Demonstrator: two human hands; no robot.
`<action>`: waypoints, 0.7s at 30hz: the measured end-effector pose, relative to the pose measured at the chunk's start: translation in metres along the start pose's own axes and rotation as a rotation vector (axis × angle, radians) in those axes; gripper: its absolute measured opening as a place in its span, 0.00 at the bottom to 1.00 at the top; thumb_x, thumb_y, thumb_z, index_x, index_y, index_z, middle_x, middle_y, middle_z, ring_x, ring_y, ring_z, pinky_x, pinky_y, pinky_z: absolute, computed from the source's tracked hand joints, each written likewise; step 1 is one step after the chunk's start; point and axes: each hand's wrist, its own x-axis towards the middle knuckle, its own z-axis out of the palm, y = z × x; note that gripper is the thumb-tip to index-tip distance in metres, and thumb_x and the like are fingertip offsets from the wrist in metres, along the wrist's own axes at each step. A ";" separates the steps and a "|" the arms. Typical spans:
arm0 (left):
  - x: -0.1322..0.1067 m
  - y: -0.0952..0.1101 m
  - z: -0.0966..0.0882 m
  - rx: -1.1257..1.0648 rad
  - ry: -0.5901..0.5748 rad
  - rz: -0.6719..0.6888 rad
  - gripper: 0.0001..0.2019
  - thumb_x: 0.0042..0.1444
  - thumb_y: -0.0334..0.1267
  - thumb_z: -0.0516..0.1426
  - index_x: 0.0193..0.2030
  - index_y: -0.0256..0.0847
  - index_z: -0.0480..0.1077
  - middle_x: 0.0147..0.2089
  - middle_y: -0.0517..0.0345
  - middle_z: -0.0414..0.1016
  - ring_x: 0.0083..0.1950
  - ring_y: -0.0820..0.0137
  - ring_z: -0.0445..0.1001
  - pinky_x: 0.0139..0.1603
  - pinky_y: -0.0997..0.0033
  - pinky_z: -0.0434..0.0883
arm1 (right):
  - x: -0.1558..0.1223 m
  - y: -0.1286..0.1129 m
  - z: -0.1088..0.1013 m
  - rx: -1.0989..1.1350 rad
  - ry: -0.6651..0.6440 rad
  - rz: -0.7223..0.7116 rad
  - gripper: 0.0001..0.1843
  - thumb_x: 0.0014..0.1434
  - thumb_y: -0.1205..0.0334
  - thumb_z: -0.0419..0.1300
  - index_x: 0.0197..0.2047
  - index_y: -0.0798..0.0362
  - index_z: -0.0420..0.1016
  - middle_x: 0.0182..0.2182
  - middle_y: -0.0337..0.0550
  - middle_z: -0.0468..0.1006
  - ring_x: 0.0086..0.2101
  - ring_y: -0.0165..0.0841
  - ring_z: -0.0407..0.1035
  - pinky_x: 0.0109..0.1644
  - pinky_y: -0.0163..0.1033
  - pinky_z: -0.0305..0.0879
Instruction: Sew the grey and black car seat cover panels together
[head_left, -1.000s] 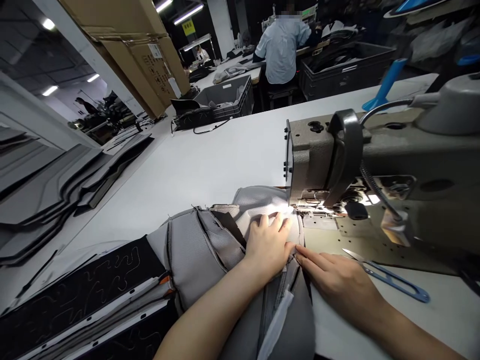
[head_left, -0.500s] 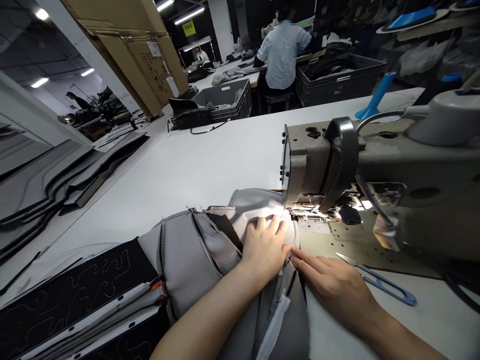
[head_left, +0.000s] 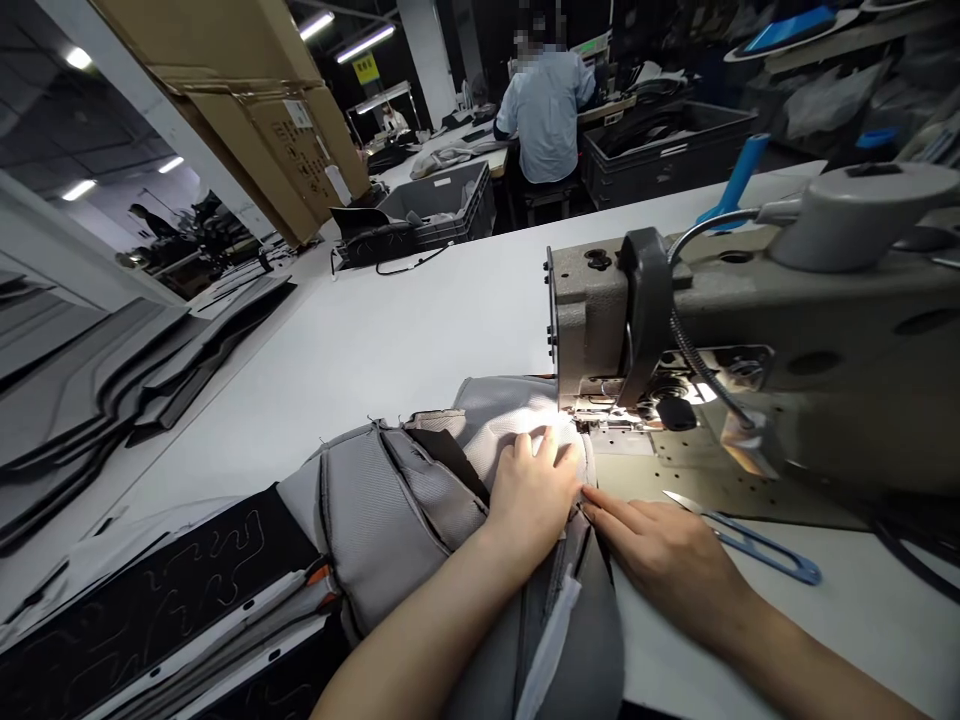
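A grey padded fabric piece (head_left: pixel 375 500) with dark seams lies beside the sewing machine (head_left: pixel 600 330), its far corner under the lit needle area. My left hand (head_left: pixel 534 490) rests on it just in front of the machine's head, fingers spread and pressing down. My right hand (head_left: pixel 667 560) is at the near edge of the fabric, fingers together, its fingertips on the seam close to my left thumb. Its thumb is hidden, and the edge seems pinched there. A whitish strip (head_left: pixel 551 640) hangs along the seam below. Blue-handled thread snips (head_left: pixel 757 545) lie beyond my right hand.
Black stitched panels (head_left: pixel 150 590) extend left from the fabric. Stacked grey pieces (head_left: pixel 97 370) lie at far left. Behind the white table (head_left: pixel 420 310) stand a cardboard box (head_left: pixel 277 130), grey crates (head_left: pixel 469 205) and a seated person (head_left: pixel 547 115). A blue cone (head_left: pixel 739 185) stands behind the machine.
The view has turned slightly, so the machine and snips appear further left. Both hands keep nearly the same places on the fabric.
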 end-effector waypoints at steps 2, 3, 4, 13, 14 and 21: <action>-0.002 -0.001 -0.003 -0.008 -0.008 0.017 0.17 0.61 0.44 0.53 0.56 0.48 0.65 0.56 0.51 0.65 0.49 0.57 0.64 0.42 0.60 0.69 | 0.001 0.000 -0.001 -0.002 0.004 -0.008 0.21 0.57 0.79 0.45 0.42 0.58 0.76 0.45 0.45 0.77 0.27 0.30 0.70 0.28 0.37 0.63; -0.002 -0.001 -0.004 -0.014 -0.016 0.023 0.17 0.61 0.44 0.53 0.56 0.49 0.65 0.54 0.51 0.65 0.50 0.57 0.64 0.42 0.60 0.68 | 0.001 0.000 -0.001 -0.002 0.006 -0.009 0.21 0.57 0.79 0.45 0.42 0.59 0.76 0.45 0.45 0.78 0.27 0.30 0.70 0.28 0.37 0.63; -0.003 -0.001 -0.006 -0.021 -0.027 0.029 0.16 0.61 0.44 0.53 0.56 0.49 0.65 0.52 0.51 0.66 0.49 0.57 0.64 0.42 0.60 0.68 | 0.001 -0.001 -0.002 0.000 0.008 -0.012 0.20 0.57 0.79 0.45 0.42 0.59 0.76 0.44 0.45 0.78 0.27 0.30 0.70 0.28 0.37 0.63; 0.001 0.010 -0.003 -0.068 -0.039 -0.028 0.12 0.61 0.45 0.53 0.50 0.46 0.69 0.43 0.52 0.69 0.46 0.60 0.66 0.43 0.61 0.68 | -0.003 0.003 -0.002 0.004 -0.001 0.030 0.20 0.60 0.77 0.44 0.43 0.58 0.75 0.44 0.44 0.78 0.24 0.30 0.65 0.27 0.38 0.57; 0.004 0.012 -0.001 -0.079 -0.034 -0.043 0.12 0.62 0.45 0.53 0.48 0.46 0.69 0.42 0.52 0.69 0.46 0.60 0.66 0.43 0.61 0.68 | -0.003 0.004 -0.001 -0.001 0.006 0.042 0.19 0.60 0.76 0.44 0.44 0.57 0.74 0.44 0.44 0.77 0.25 0.30 0.66 0.28 0.38 0.57; 0.025 0.019 0.002 -0.168 -0.147 -0.066 0.16 0.64 0.43 0.49 0.53 0.38 0.67 0.40 0.50 0.73 0.44 0.60 0.72 0.42 0.64 0.70 | -0.003 0.017 0.006 0.030 -0.025 0.183 0.17 0.66 0.63 0.45 0.27 0.52 0.66 0.22 0.40 0.67 0.23 0.32 0.60 0.27 0.39 0.49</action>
